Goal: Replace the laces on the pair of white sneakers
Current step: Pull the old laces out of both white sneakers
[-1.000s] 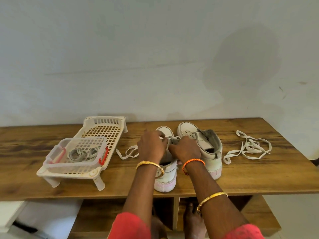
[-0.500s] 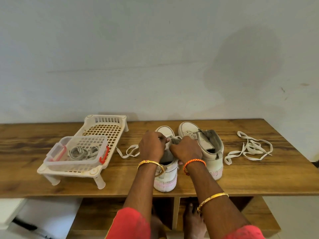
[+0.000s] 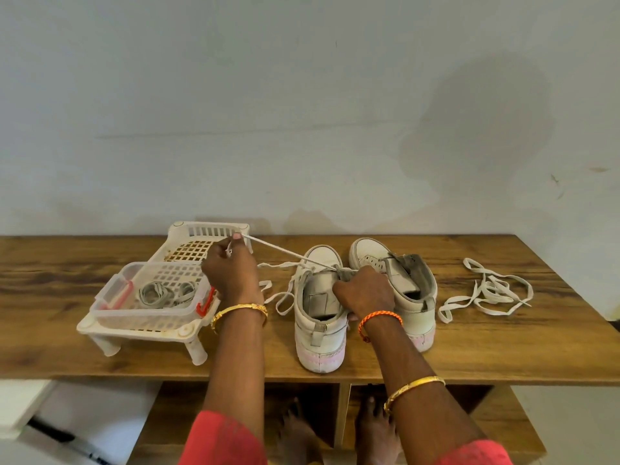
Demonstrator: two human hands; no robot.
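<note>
Pinching taut white flat lace (image 3: 285, 255) in my left hand (image 3: 231, 273), pulled toward ten o'clock; right hand (image 3: 364, 292) gripping tongue of left white leather sneaker (image 3: 318, 317) (mate (image 3: 399, 290) just beside, three o'clock) on wooden table (image 3: 503, 347).

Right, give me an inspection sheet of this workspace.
Surface: wooden table, against a stained wall.
Job's things: left sneaker with a lace pulled taut from it; right sneaker unlaced; loose lace lying to the right.
Clutter: white rack holding a clear box of coiled laces.
Hands: left hand pinches the lace; right hand grips the left sneaker.
Cables: nothing seen.
Surroundings: bare feet below the table.
</note>
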